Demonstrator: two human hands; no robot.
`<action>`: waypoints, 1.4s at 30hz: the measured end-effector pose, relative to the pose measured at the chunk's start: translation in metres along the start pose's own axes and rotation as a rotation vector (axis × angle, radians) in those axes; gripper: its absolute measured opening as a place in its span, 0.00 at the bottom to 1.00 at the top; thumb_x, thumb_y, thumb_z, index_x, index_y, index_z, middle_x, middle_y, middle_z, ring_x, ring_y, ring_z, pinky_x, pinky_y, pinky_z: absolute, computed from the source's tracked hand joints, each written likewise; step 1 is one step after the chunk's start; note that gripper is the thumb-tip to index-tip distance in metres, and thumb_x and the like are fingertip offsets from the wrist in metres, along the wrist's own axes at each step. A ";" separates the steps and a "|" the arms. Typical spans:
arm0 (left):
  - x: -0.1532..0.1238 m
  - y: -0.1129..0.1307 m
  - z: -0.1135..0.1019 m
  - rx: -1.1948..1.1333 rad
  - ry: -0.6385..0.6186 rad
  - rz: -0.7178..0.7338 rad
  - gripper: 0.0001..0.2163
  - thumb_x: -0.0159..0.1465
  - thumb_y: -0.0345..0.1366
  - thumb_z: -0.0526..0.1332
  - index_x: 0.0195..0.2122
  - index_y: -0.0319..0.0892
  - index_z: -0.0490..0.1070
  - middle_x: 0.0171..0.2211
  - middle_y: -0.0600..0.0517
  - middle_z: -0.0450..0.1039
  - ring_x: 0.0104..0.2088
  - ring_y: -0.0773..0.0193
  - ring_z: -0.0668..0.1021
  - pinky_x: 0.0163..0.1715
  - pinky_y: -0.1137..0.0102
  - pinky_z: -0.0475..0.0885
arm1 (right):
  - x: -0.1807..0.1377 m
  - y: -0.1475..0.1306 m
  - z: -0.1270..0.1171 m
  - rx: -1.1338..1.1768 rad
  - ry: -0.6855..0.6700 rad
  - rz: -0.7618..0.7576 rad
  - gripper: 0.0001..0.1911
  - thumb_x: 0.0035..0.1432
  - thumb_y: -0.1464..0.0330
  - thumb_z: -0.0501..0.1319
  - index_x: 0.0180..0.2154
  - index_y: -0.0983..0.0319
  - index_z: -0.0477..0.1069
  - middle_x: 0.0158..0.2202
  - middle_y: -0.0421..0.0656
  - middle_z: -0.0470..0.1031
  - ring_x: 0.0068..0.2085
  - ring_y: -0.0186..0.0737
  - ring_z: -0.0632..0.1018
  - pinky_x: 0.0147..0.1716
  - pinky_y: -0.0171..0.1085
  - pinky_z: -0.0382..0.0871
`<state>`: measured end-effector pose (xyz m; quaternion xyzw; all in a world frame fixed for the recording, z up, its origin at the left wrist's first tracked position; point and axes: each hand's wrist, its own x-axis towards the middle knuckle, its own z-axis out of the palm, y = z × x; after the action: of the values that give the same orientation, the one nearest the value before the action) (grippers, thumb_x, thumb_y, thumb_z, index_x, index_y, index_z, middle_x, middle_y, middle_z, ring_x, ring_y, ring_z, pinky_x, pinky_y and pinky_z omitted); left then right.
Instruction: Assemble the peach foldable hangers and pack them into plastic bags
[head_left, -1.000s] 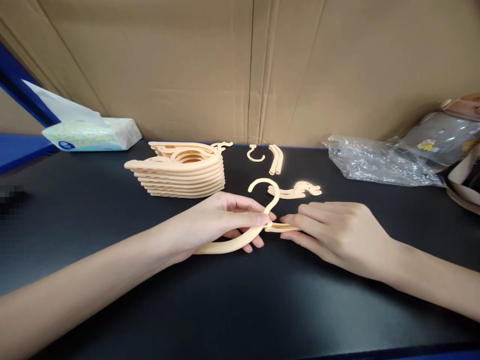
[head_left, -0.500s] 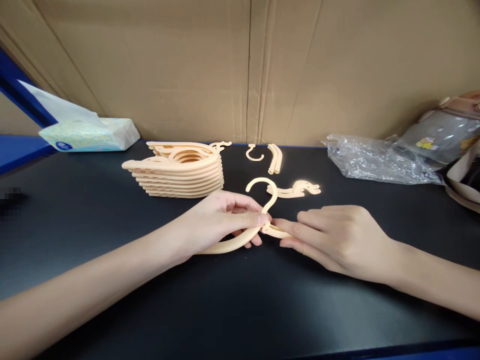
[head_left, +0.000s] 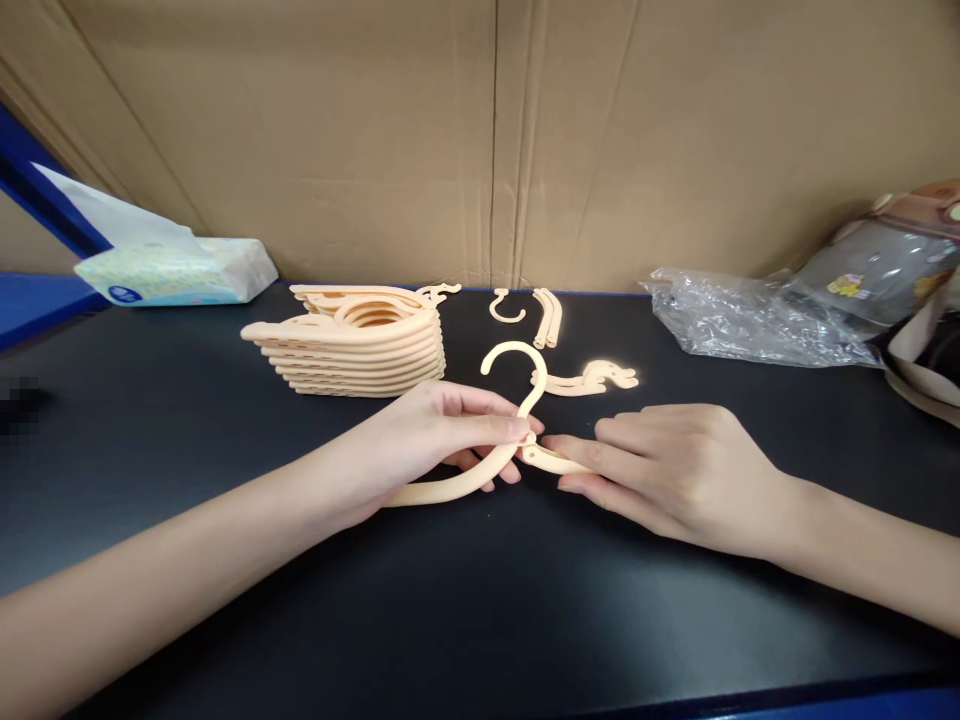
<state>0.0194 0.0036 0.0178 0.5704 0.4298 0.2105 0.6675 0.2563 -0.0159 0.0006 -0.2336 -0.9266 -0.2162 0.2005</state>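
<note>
A peach plastic hanger [head_left: 517, 400] lies on the black table [head_left: 480, 600], its hook pointing away from me. My left hand [head_left: 439, 435] is closed on the hanger's left arm [head_left: 450, 490] and pinches the joint below the hook. My right hand [head_left: 667, 470] is closed on the hanger's right arm [head_left: 551, 461], its fingertips meeting the left hand's at the joint. Most of the right arm is hidden under my fingers.
A stack of several finished hangers [head_left: 352, 340] stands behind my left hand. Loose parts lie farther back: a hook [head_left: 506, 308], curved arms [head_left: 550, 318], a small shaped piece [head_left: 592, 379]. A tissue pack [head_left: 172, 270] sits at left, crumpled plastic [head_left: 742, 320] and a jar [head_left: 885, 265] at right. Cardboard [head_left: 480, 140] closes the back.
The hook has tipped slightly left and away. My right hand has pushed the right arm piece closer into the joint; both hands stay in nearly the same place.
</note>
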 end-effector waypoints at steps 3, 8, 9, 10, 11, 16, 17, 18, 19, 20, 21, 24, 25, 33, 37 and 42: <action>0.000 -0.001 -0.003 -0.038 -0.050 -0.016 0.08 0.63 0.40 0.65 0.39 0.43 0.80 0.27 0.54 0.78 0.31 0.71 0.78 0.33 0.80 0.72 | 0.000 0.001 0.000 -0.008 0.000 0.011 0.14 0.68 0.63 0.55 0.41 0.62 0.77 0.20 0.35 0.68 0.21 0.30 0.68 0.23 0.35 0.55; 0.001 0.000 -0.005 -0.076 -0.065 -0.045 0.08 0.62 0.39 0.66 0.39 0.44 0.80 0.29 0.53 0.79 0.29 0.71 0.78 0.33 0.80 0.73 | 0.000 0.000 -0.001 -0.019 -0.009 0.017 0.14 0.68 0.64 0.55 0.40 0.62 0.77 0.21 0.35 0.68 0.21 0.30 0.68 0.24 0.35 0.55; 0.001 0.000 -0.005 -0.079 -0.064 -0.048 0.08 0.62 0.39 0.66 0.39 0.44 0.80 0.29 0.53 0.80 0.29 0.71 0.78 0.33 0.80 0.73 | 0.000 0.000 -0.001 -0.022 -0.008 0.018 0.14 0.68 0.64 0.55 0.40 0.62 0.77 0.21 0.35 0.68 0.21 0.30 0.68 0.24 0.35 0.56; 0.001 0.000 -0.004 -0.081 -0.061 -0.050 0.08 0.62 0.39 0.66 0.40 0.44 0.80 0.29 0.53 0.80 0.29 0.71 0.78 0.33 0.80 0.73 | 0.000 0.000 -0.001 -0.024 -0.009 0.020 0.14 0.68 0.64 0.55 0.40 0.62 0.77 0.21 0.35 0.68 0.21 0.30 0.68 0.24 0.35 0.56; 0.001 0.000 -0.004 -0.081 -0.058 -0.053 0.08 0.62 0.39 0.66 0.40 0.44 0.80 0.29 0.53 0.80 0.29 0.71 0.78 0.33 0.80 0.73 | 0.001 0.000 -0.001 -0.026 -0.010 0.020 0.14 0.68 0.64 0.54 0.40 0.62 0.77 0.21 0.35 0.68 0.21 0.30 0.68 0.24 0.35 0.56; 0.000 0.001 -0.004 -0.075 -0.051 -0.063 0.08 0.61 0.39 0.67 0.39 0.44 0.80 0.28 0.53 0.79 0.29 0.71 0.78 0.33 0.80 0.73 | 0.001 -0.001 -0.001 -0.029 -0.002 0.026 0.14 0.68 0.64 0.54 0.40 0.62 0.77 0.21 0.36 0.69 0.22 0.30 0.68 0.25 0.35 0.56; 0.000 0.001 -0.004 -0.077 -0.052 -0.065 0.08 0.61 0.39 0.67 0.39 0.44 0.80 0.28 0.53 0.79 0.29 0.71 0.78 0.32 0.80 0.73 | 0.001 -0.001 -0.001 -0.029 -0.001 0.028 0.13 0.68 0.64 0.55 0.40 0.62 0.77 0.21 0.36 0.69 0.22 0.31 0.68 0.25 0.35 0.56; -0.001 0.002 -0.003 -0.077 -0.053 -0.067 0.08 0.61 0.39 0.67 0.39 0.44 0.80 0.28 0.53 0.79 0.29 0.71 0.78 0.32 0.80 0.73 | 0.001 -0.001 0.000 -0.030 0.000 0.029 0.13 0.67 0.64 0.55 0.40 0.62 0.77 0.22 0.35 0.69 0.22 0.31 0.68 0.25 0.35 0.56; -0.001 0.002 -0.003 -0.076 -0.053 -0.072 0.08 0.61 0.39 0.67 0.39 0.44 0.80 0.28 0.53 0.79 0.29 0.71 0.78 0.32 0.80 0.73 | 0.000 -0.001 0.000 -0.030 -0.002 0.029 0.13 0.67 0.64 0.55 0.39 0.61 0.77 0.22 0.35 0.69 0.22 0.31 0.67 0.24 0.35 0.56; -0.001 0.002 -0.003 -0.073 -0.050 -0.079 0.07 0.61 0.39 0.67 0.38 0.44 0.80 0.27 0.53 0.79 0.29 0.70 0.79 0.32 0.80 0.72 | 0.000 -0.001 0.000 -0.030 -0.006 0.028 0.13 0.67 0.64 0.55 0.39 0.61 0.77 0.22 0.35 0.68 0.22 0.31 0.67 0.24 0.35 0.55; -0.001 0.003 -0.003 -0.072 -0.045 -0.085 0.07 0.61 0.39 0.67 0.38 0.44 0.80 0.28 0.54 0.79 0.30 0.70 0.79 0.32 0.80 0.72 | 0.000 -0.001 0.000 -0.031 -0.009 0.026 0.13 0.67 0.64 0.55 0.39 0.61 0.77 0.22 0.35 0.69 0.21 0.31 0.67 0.24 0.35 0.55; -0.002 0.004 -0.002 -0.064 -0.035 -0.095 0.07 0.61 0.39 0.67 0.38 0.44 0.80 0.29 0.53 0.79 0.30 0.70 0.79 0.31 0.80 0.72 | -0.001 0.000 0.001 -0.035 -0.016 0.024 0.13 0.68 0.64 0.55 0.40 0.61 0.77 0.22 0.35 0.69 0.22 0.31 0.67 0.24 0.35 0.55; -0.002 0.004 -0.002 -0.060 -0.035 -0.093 0.07 0.61 0.38 0.67 0.38 0.43 0.80 0.30 0.53 0.79 0.30 0.70 0.79 0.31 0.79 0.72 | -0.001 0.000 0.001 -0.038 -0.014 0.022 0.14 0.68 0.64 0.54 0.40 0.62 0.77 0.22 0.36 0.69 0.22 0.31 0.67 0.24 0.35 0.55; -0.002 0.004 0.000 -0.050 -0.037 -0.071 0.06 0.62 0.37 0.66 0.37 0.43 0.81 0.31 0.52 0.79 0.29 0.70 0.78 0.30 0.79 0.72 | 0.001 0.001 0.000 -0.061 -0.003 0.002 0.14 0.68 0.64 0.54 0.40 0.62 0.76 0.21 0.35 0.67 0.22 0.30 0.67 0.24 0.35 0.55; -0.001 0.004 0.000 -0.052 -0.075 -0.057 0.06 0.63 0.36 0.65 0.36 0.43 0.81 0.30 0.54 0.78 0.28 0.72 0.78 0.30 0.81 0.71 | 0.001 0.001 -0.001 -0.057 0.014 -0.010 0.14 0.68 0.64 0.54 0.39 0.62 0.77 0.21 0.35 0.68 0.22 0.31 0.66 0.24 0.35 0.55; 0.000 0.003 -0.002 -0.032 -0.102 -0.042 0.06 0.63 0.37 0.65 0.35 0.42 0.81 0.29 0.54 0.78 0.30 0.73 0.78 0.31 0.83 0.71 | 0.001 0.000 -0.002 -0.064 0.026 -0.015 0.13 0.67 0.64 0.56 0.38 0.62 0.77 0.21 0.35 0.68 0.21 0.32 0.64 0.24 0.35 0.55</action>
<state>0.0184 0.0060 0.0205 0.5604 0.4035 0.1739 0.7020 0.2556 -0.0168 0.0026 -0.2301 -0.9182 -0.2502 0.2031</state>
